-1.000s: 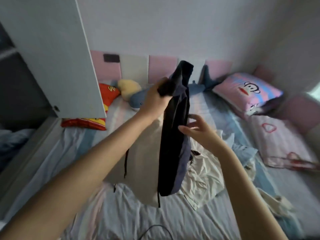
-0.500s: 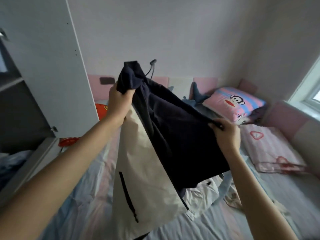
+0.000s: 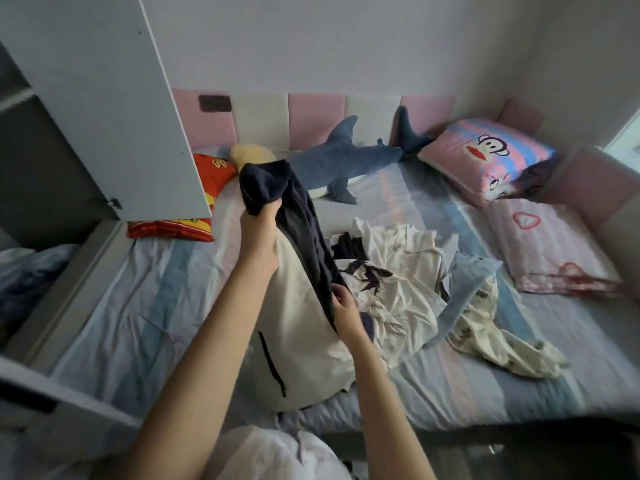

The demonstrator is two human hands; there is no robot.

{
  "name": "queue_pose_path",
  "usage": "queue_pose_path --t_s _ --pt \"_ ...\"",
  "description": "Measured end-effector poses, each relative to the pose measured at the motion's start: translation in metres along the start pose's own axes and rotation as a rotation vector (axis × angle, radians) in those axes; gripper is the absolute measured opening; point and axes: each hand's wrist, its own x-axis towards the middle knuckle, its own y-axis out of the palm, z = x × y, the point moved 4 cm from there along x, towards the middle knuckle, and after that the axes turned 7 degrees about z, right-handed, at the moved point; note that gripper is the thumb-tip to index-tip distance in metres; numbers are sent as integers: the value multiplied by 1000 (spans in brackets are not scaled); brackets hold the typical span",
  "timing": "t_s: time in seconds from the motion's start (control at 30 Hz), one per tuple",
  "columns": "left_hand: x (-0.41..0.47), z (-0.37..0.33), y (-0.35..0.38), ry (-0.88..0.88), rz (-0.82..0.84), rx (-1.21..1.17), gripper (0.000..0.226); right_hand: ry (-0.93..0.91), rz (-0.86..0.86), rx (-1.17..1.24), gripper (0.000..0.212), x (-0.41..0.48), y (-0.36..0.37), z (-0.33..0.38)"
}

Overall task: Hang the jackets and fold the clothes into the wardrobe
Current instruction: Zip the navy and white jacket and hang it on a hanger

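I hold a jacket (image 3: 304, 344) with a navy top and a cream lower part over the striped bed (image 3: 145, 306). My left hand (image 3: 258, 233) grips the bunched navy collar end, raised. Lower down, my right hand (image 3: 343, 306) pinches the navy edge. A dark zip runs down the cream panel, whose lower end rests on the sheet. A heap of white and pale blue clothes (image 3: 415, 289) lies to the right of the jacket. The open wardrobe door (image 3: 104, 98) stands at the upper left.
A blue shark toy (image 3: 349, 157), a red cushion (image 3: 207, 188) and a yellow toy lie by the pink headboard. A monkey-print pillow (image 3: 485, 154) and a pink quilt (image 3: 550, 247) sit at the right. Blue fabric (image 3: 24, 271) lies inside the wardrobe at the left.
The jacket has come down from a raised, spread position to the bed. My right hand has moved down and in along the navy edge. My view has tilted down.
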Motion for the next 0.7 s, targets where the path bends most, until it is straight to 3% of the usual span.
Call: queue_pose_path --t_s 0.1,0.3,0.4,0.47,0.57,0.7 --pt "4 2 -21 -70 7 -8 40 -15 105 -81 46 0 26 -40" --pt "-5 1 -52 -146 144 -139 24 78 130 -381 53 3 36 -46" --pt "-8 -15 -54 -99 163 -142 16 205 -65 -401 31 -16 55 -42" --pt "-3 -29 -68 13 94 -88 26 203 -245 -305 17 -28 52 -29" --pt "6 -48 -98 185 -32 -23 30 21 -478 -99 26 -30 10 10" --pt "13 -50 -131 276 -134 56 16 -307 -677 34 33 -42 -43 72"
